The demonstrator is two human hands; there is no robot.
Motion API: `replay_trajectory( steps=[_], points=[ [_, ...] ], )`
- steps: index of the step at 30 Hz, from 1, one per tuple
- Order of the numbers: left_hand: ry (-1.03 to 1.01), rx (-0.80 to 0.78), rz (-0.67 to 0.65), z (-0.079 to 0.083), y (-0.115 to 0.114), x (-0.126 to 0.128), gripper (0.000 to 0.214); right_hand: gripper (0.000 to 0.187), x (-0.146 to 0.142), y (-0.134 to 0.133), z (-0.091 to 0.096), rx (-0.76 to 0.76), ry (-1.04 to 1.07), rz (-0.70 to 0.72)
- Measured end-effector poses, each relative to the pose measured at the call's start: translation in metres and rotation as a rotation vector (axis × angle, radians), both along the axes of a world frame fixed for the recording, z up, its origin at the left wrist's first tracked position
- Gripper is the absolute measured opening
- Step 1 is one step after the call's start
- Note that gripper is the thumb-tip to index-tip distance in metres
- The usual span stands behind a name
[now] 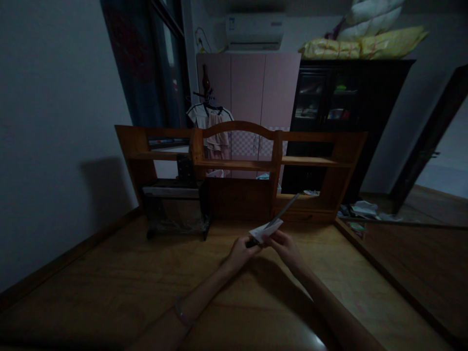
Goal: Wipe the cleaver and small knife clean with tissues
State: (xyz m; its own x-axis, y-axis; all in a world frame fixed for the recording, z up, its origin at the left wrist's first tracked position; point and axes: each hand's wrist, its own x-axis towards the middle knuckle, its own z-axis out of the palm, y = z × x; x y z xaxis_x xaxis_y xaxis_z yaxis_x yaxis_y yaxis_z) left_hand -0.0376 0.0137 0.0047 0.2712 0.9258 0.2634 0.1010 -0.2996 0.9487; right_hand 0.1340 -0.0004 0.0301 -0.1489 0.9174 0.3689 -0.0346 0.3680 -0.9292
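Both my hands meet above the far middle of a wooden desk. My left hand is closed round the dark handle of a knife, whose long blade points up and to the right. My right hand pinches a folded white paper or cloth against the base of the blade. The room is dim and fine detail is hard to see.
A wooden shelf unit stands along the desk's far edge, with a dark device on its lower left shelf. Behind are a pink wardrobe, a dark cabinet, hanging clothes and an air conditioner.
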Motion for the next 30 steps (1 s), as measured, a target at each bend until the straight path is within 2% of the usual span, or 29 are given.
replay_trajectory(
  steps=[5,15,22,30],
  points=[
    [-0.054,-0.051,-0.031,0.002,0.002,-0.001,0.032,0.025,-0.001,-0.001,-0.002,0.085,-0.097,0.008],
    [-0.100,-0.076,-0.047,0.005,0.001,0.000,0.032,0.026,-0.004,-0.008,-0.002,0.148,-0.213,-0.098],
    [-0.079,-0.105,0.022,0.005,0.002,-0.003,0.029,0.026,0.001,-0.004,-0.009,0.248,-0.322,-0.182],
    [-0.110,-0.198,0.056,0.001,0.006,-0.005,0.035,0.026,-0.001,-0.004,-0.011,0.241,-0.388,-0.241]
  ],
)
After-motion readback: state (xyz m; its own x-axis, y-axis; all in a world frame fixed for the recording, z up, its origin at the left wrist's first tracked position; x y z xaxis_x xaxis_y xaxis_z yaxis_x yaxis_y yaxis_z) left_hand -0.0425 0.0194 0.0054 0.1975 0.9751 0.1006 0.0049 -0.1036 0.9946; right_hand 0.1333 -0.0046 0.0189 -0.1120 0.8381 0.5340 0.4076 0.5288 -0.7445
